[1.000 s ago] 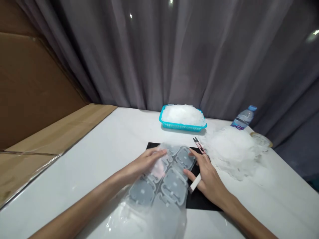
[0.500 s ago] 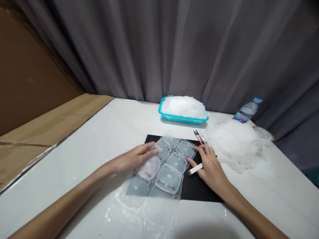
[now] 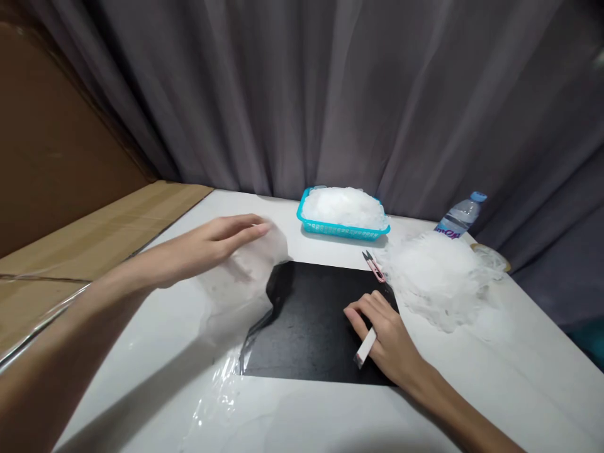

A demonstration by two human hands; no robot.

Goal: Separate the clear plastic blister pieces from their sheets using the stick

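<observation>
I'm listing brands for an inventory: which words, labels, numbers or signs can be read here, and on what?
Bottle: large purple letters on its label, partly hidden behind the white pile; too small and unclear to quote.
Nothing else readable: no lettering can be made out on the turquoise basket, the pink snips or the white tool in the right hand.

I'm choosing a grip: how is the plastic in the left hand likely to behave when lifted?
The plastic is probably floppy, as it sags below the left hand. It seems light for its size, looking thin and see-through. Its glossy glints suggest it may slip between the fingers.
</observation>
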